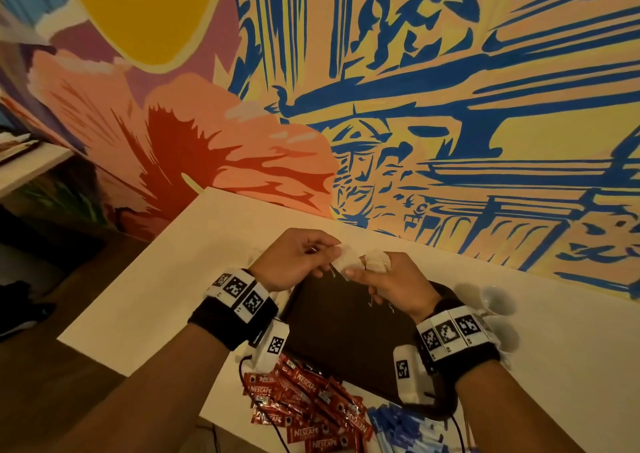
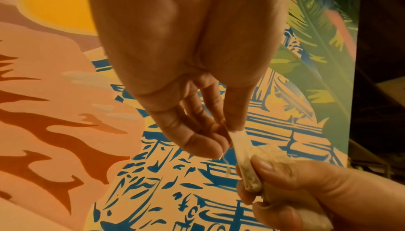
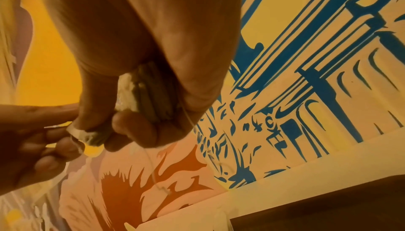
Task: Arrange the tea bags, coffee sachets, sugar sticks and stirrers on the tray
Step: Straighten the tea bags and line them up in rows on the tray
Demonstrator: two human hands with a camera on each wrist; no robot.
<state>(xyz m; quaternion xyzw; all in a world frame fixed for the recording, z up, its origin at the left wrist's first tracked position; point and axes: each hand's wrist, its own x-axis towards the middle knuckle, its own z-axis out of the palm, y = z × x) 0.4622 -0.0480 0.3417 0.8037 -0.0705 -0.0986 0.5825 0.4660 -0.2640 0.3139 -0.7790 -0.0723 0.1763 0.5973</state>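
Both hands hover over the far edge of a dark brown tray [image 1: 332,335]. My right hand [image 1: 367,272] grips a small bundle of white tea bags [image 1: 378,260], seen in the right wrist view as a stack [image 3: 149,94] inside the curled fingers [image 3: 131,127]. My left hand [image 1: 329,255] pinches the top of one tea bag [image 2: 240,142] between thumb and fingers, and that bag's lower end is still in the right hand's bundle [image 2: 271,153]. Thin strings [image 3: 153,165] dangle below. Red coffee sachets [image 1: 304,404] and blue sugar sticks [image 1: 398,425] lie heaped at the tray's near side.
The tray sits on a white table [image 1: 156,296] pushed against a painted mural wall [image 1: 450,141]. A clear glass-like object [image 1: 491,300] stands right of the tray. Cables run from the wrist cameras over the sachets. A second shelf [image 1: 27,165] is at far left.
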